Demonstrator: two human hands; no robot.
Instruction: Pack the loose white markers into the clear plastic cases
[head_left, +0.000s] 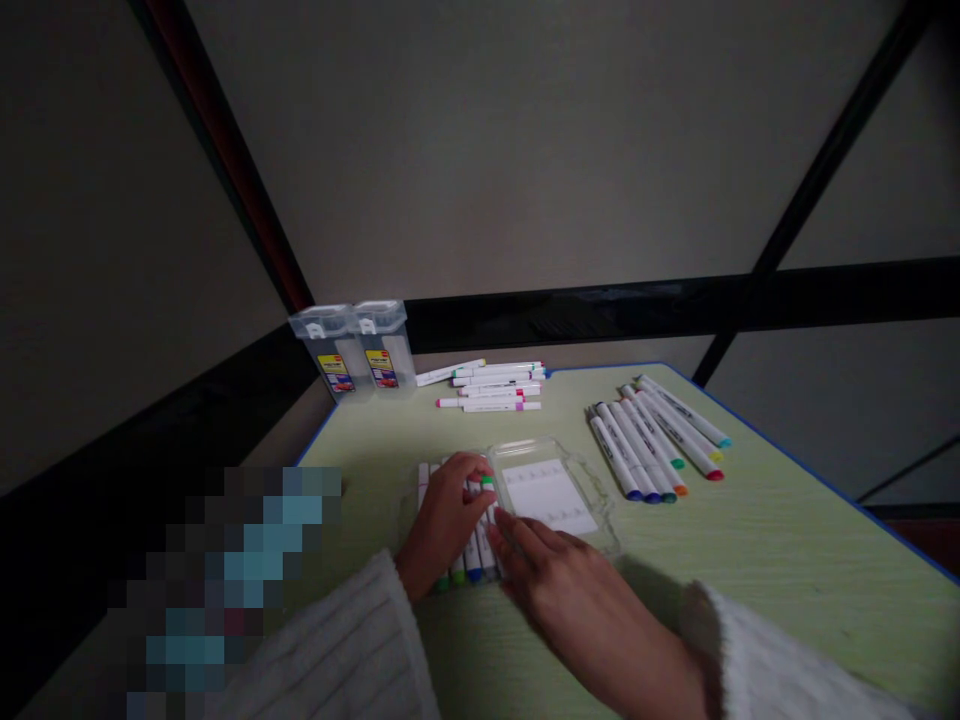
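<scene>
My left hand (448,505) reaches over the left half of a clear plastic case (525,447), its fingers and thumb closed about the green end of a white marker (487,483). Against the lower part of that marker, my right hand (562,580) has its fingers bent together; its fingertips are partly hidden. White markers (472,560) with green and blue ends lie side by side in this half, partly covered by my left hand. The other half of the case lies open to the right, with a white printed card (551,495) in it.
Several white markers (637,455) with coloured ends lie on the right of the pale green table (787,560). Another loose pile of markers (499,385) is at the back. Two clear lidded boxes (386,345) stand at the back left, near the wall (525,150).
</scene>
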